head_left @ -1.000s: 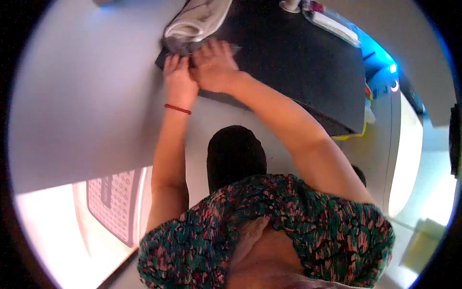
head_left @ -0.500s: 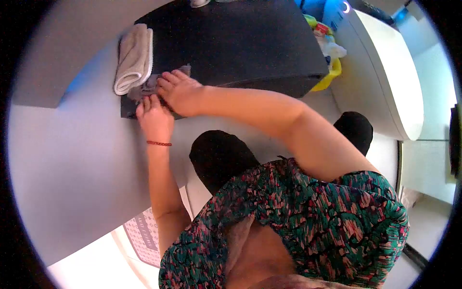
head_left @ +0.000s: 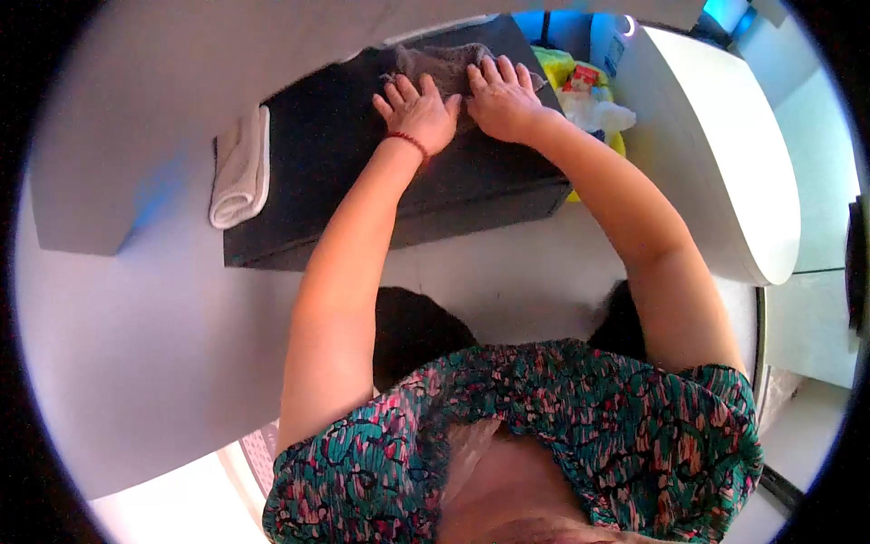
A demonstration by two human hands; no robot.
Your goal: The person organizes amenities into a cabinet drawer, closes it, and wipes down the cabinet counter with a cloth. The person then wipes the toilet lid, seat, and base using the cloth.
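Observation:
A greyish-brown cloth [head_left: 439, 62] lies spread near the far edge of a black table-like surface [head_left: 317, 154]. My left hand [head_left: 419, 113], with a red bracelet at the wrist, lies flat with fingers spread at the cloth's near left edge. On the cloth's right part rests my right hand [head_left: 506, 98], palm down, fingers stretched out. Both palms press on the black top. A folded beige towel [head_left: 241, 172] with a white border lies at the left end of the surface.
Beyond the right end of the black surface is a yellow bag [head_left: 557, 65] with a red packet and white plastic. A rounded white unit [head_left: 716, 154] stands further right. A grey panel or wall [head_left: 163, 344] runs along the left.
Both hands and the greyish-brown cloth have moved from the left front corner by the beige towel to the far right part of the black surface. The hands are further apart. The view has shifted.

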